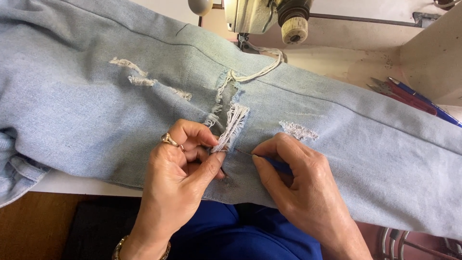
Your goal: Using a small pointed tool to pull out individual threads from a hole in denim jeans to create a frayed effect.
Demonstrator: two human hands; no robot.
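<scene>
Nearest the wearer, below the surface edge: a blue garment (226, 236) over the lap and a gold bracelet (120, 248) on the left wrist.

Left hand (180, 168): ringed, thumb and forefinger pinched together on the lower end of a frayed white tuft (232, 126) at a rip in the jeans (77, 110). The tuft runs up and slightly right from the pinch, its long axis nearly upright in the view.

Right hand (298, 180): closed on a thin tool with a blue handle (279, 166); its fine metal tip (243, 152) points left toward the pinched threads and lies just beside them, to their right. Whether the tip touches them cannot be told. Both hands are about equally close to the rip, one on each side.

Jeans: pale blue, spread across the surface (72, 184) from left to right, with further frayed patches left (137, 77) and right (298, 130) of the worked rip.

Farther back: a thick white cord (260, 70) leading from the top of the rip toward a sewing machine (262, 17).

Far right, on the surface: red-handled snips (404, 96) and a blue pen (428, 103), well apart from both hands.
</scene>
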